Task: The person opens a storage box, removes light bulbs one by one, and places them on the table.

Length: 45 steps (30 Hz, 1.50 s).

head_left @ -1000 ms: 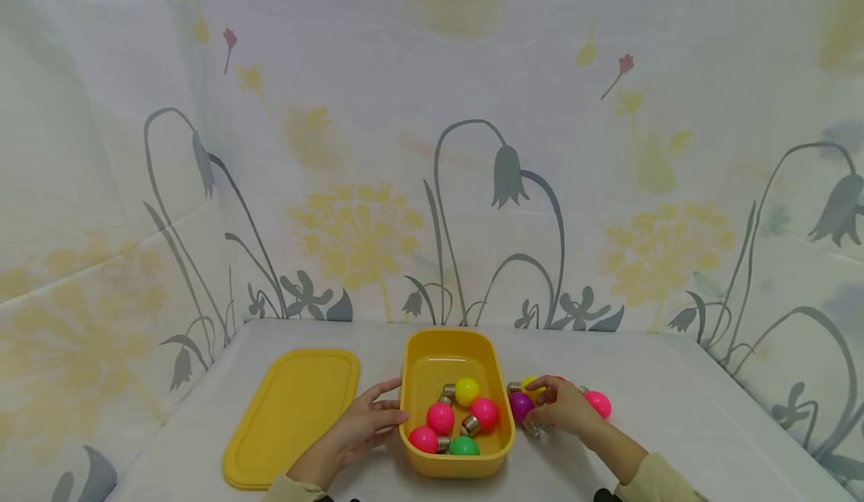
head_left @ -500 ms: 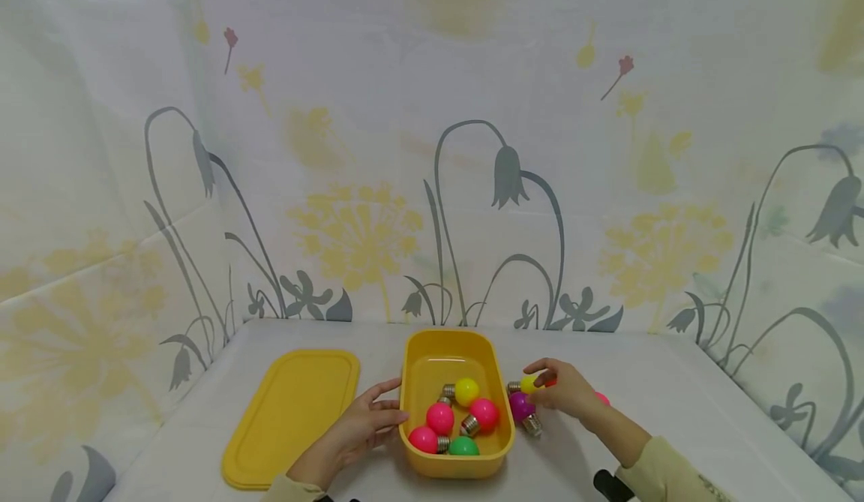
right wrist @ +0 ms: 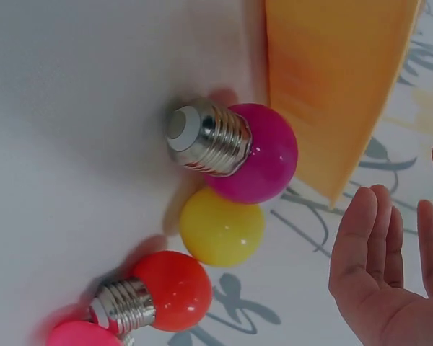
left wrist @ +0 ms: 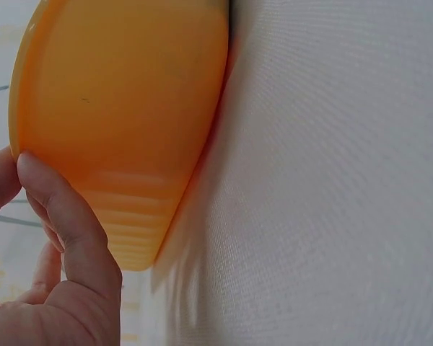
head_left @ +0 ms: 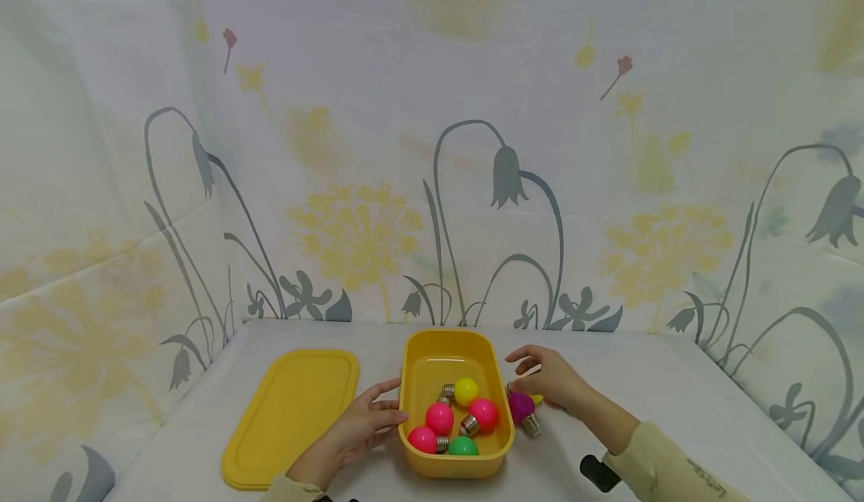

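A yellow plastic box holds several light bulbs: a yellow bulb, a green bulb and several pink ones. At its left side my left hand pinches the rim between thumb and finger, seen also in the left wrist view. My right hand hovers past the right wall with nothing in it, fingers slightly bent. Under it on the cloth lie a purple bulb, a yellow bulb, a red bulb and a pink bulb. The hand hides most of these in the head view.
A flat yellow lid lies left of the box on the white cloth. Behind the table hangs a pale curtain with a flower print. A dark wrist device sits by the right sleeve.
My right hand has drawn away from the purple bulb, up and slightly leftward, and now covers more of the bulbs behind. The left hand and box have stayed put.
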Available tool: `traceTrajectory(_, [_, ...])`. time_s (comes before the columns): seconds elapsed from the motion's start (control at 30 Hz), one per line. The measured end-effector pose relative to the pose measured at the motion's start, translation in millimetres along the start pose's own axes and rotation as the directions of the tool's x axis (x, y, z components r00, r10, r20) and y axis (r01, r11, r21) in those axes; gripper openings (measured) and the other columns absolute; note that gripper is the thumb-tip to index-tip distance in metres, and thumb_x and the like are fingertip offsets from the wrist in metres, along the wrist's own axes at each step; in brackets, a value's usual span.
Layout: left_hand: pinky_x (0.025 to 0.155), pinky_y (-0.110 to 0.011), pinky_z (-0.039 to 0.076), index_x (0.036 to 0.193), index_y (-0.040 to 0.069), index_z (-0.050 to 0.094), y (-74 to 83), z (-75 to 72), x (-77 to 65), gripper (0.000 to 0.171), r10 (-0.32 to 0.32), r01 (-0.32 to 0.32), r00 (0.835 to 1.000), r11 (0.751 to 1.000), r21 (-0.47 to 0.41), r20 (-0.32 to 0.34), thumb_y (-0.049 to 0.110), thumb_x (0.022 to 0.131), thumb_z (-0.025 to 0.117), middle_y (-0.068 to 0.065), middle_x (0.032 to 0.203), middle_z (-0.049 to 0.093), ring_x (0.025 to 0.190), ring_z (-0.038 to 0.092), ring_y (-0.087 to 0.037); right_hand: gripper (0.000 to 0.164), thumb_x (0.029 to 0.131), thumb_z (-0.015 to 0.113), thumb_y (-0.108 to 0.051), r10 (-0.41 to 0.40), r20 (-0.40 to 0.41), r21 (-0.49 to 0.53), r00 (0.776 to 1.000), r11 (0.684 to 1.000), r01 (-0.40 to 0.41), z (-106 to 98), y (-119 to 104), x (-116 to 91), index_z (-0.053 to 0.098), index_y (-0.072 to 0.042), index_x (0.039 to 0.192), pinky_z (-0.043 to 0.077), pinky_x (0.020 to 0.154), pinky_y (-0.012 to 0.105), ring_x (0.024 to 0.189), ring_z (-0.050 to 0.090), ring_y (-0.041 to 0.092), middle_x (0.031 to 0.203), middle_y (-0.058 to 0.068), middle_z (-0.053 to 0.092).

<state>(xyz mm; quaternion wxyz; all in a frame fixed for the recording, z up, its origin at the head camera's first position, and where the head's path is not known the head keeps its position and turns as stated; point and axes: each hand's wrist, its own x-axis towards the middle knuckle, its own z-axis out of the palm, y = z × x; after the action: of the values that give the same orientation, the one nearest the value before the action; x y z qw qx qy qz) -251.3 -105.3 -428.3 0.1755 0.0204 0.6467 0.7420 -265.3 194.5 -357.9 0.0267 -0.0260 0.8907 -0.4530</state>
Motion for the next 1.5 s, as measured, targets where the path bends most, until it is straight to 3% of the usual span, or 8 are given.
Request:
traceTrajectory(0.17, [0.071, -0.027, 0.053, 0.142, 0.003, 0.031, 0.5, 0.0, -0.4, 0.067, 0.001, -0.001, 1.000, 1.000, 0.001, 0.000, 0.006, 0.085, 0.066, -0.013, 0.104, 0.057, 0.075, 0.059, -0.015, 0.041, 0.071, 0.075, -0.001, -0.032, 0.002, 0.012, 0.999, 0.999, 0.032, 5.6, -7.0, 1.5, 0.061, -0.005, 0.110, 0.055, 0.068, 0.034, 0.074, 0.055, 0.021, 0.093, 0.012, 0.056])
traceTrajectory(0.47, [0.070, -0.026, 0.053, 0.142, 0.002, 0.031, 1.2, 0.0, -1.7, 0.066, 0.006, -0.006, 1.000, 1.000, 0.005, 0.005, 0.005, 0.086, 0.066, -0.013, 0.104, 0.057, 0.075, 0.059, -0.015, 0.041, 0.073, 0.074, -0.001, -0.048, 0.035, 0.046, 0.998, 0.998, 0.046, 15.4, -25.3, 3.6, 0.060, -0.004, 0.112, 0.054, 0.072, 0.037, 0.078, 0.056, 0.022, 0.097, 0.012, 0.056])
traceTrajectory(0.87, [0.071, -0.026, 0.053, 0.142, 0.002, 0.031, 0.7, -1.6, -1.3, 0.066, 0.020, -0.021, 1.000, 1.000, 0.005, 0.020, 0.005, 0.086, 0.065, -0.013, 0.105, 0.057, 0.075, 0.059, -0.015, 0.036, 0.077, 0.072, -0.003, -0.137, 0.111, 0.061, 0.984, 0.990, 0.131, 31.3, -44.4, 18.0, 0.061, -0.003, 0.112, 0.054, 0.073, 0.035, 0.079, 0.058, 0.021, 0.100, 0.015, 0.057])
traceTrajectory(1.1, [0.070, -0.025, 0.053, 0.142, 0.001, 0.029, 0.7, -2.7, -1.5, 0.065, 0.022, -0.021, 0.999, 1.000, -0.010, 0.034, 0.004, 0.087, 0.064, -0.014, 0.106, 0.057, 0.075, 0.059, -0.014, 0.040, 0.077, 0.074, -0.007, -0.130, 0.138, 0.079, 0.982, 0.990, 0.120, 42.5, -50.2, 26.2, 0.060, -0.005, 0.115, 0.054, 0.075, 0.036, 0.082, 0.060, 0.021, 0.100, 0.010, 0.057])
traceTrajectory(1.5, [0.071, -0.026, 0.053, 0.143, 0.001, 0.029, -0.5, -3.7, 0.3, 0.066, 0.024, -0.024, 0.999, 1.000, -0.007, 0.036, 0.005, 0.087, 0.064, -0.012, 0.104, 0.057, 0.075, 0.059, -0.014, 0.040, 0.082, 0.070, -0.009, -0.049, 0.202, 0.123, 0.978, 0.992, 0.024, 55.2, -51.1, 41.5, 0.056, -0.003, 0.119, 0.047, 0.082, 0.053, 0.089, 0.060, 0.024, 0.096, 0.007, 0.059])
